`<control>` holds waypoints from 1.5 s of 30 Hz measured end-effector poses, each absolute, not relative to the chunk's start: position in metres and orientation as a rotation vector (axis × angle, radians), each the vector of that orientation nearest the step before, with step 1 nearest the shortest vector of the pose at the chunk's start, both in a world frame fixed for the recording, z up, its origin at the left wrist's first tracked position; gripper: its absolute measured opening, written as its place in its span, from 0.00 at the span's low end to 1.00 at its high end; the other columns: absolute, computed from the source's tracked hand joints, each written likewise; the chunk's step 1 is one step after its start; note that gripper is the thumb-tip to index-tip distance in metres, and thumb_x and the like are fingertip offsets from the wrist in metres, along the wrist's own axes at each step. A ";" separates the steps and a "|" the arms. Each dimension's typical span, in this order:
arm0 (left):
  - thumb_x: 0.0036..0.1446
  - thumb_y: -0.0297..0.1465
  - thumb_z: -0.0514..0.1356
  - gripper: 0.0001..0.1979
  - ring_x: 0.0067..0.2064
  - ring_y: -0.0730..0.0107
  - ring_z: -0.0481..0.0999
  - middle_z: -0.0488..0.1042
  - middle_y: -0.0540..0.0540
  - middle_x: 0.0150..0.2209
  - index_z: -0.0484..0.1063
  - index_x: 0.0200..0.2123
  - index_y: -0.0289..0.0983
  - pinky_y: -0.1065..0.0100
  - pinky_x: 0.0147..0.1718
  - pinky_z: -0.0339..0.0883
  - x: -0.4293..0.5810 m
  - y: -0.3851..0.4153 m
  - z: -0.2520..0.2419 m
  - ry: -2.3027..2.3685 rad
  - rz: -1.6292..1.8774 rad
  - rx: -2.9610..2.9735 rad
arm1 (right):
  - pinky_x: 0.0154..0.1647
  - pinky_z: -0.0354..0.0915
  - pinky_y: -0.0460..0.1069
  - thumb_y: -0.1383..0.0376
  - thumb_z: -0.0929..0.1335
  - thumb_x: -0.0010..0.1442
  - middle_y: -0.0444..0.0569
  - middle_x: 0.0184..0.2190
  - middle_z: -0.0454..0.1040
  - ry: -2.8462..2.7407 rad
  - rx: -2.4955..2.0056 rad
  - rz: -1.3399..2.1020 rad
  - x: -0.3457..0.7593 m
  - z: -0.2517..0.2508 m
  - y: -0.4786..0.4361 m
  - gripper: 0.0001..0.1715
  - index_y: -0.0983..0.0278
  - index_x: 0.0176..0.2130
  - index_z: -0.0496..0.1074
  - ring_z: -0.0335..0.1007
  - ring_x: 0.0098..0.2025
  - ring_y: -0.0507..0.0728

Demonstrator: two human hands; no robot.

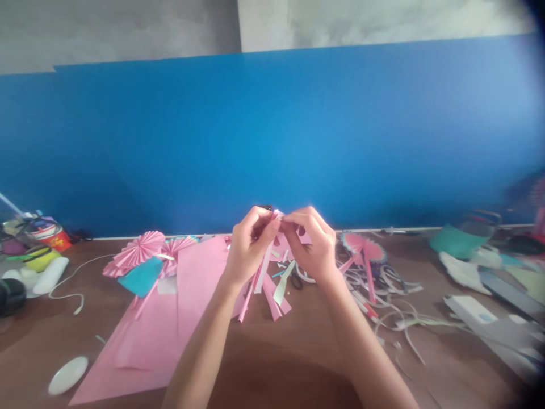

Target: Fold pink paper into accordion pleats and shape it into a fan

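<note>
My left hand and my right hand meet at mid-view, raised over the table, with fingertips pinched together. Between them is a small piece of pink paper, mostly covered by the fingers. Pink folded paper strips show below the hands; whether any of them joins the pinched piece I cannot tell. A pale green paper scrap lies beside the strips, close to a black loop partly hidden by my right hand.
Large pink sheets cover the left of the brown table. Pleated pink fans lie at the back left, another fan at the right among curled white strips. A white oval object sits front left. Behind stands a blue partition.
</note>
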State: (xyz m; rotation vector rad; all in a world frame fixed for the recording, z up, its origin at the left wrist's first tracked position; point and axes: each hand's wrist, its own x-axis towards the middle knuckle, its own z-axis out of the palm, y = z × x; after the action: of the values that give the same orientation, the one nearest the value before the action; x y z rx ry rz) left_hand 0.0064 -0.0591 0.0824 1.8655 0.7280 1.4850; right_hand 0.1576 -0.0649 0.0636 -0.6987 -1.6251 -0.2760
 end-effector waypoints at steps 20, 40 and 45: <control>0.64 0.42 0.59 0.12 0.27 0.76 0.72 0.73 0.52 0.28 0.67 0.41 0.39 0.74 0.26 0.65 0.018 -0.061 0.079 0.657 1.509 1.687 | 0.32 0.65 0.48 0.76 0.66 0.63 0.45 0.32 0.74 -1.623 -0.679 -0.262 0.151 0.071 -0.072 0.11 0.59 0.38 0.67 0.70 0.33 0.52; 0.66 0.42 0.56 0.12 0.23 0.75 0.72 0.72 0.53 0.24 0.68 0.42 0.39 0.74 0.22 0.66 0.017 -0.057 0.076 0.576 1.495 1.649 | 0.28 0.63 0.49 0.72 0.69 0.61 0.42 0.26 0.68 -1.565 -0.632 -0.016 0.149 0.073 -0.079 0.08 0.59 0.38 0.74 0.63 0.26 0.51; 0.66 0.43 0.56 0.13 0.23 0.77 0.71 0.73 0.50 0.30 0.69 0.41 0.39 0.74 0.20 0.65 0.016 -0.056 0.075 0.556 1.483 1.604 | 0.28 0.64 0.49 0.75 0.68 0.61 0.43 0.27 0.69 -1.590 -0.579 -0.045 0.147 0.074 -0.078 0.13 0.59 0.41 0.77 0.64 0.27 0.51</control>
State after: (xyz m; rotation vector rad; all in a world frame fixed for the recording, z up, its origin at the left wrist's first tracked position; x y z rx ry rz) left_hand 0.0161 -0.0559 0.0753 1.6039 0.5558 1.4834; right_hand 0.1475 -0.0784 0.0736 -0.5785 -1.5899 -0.0447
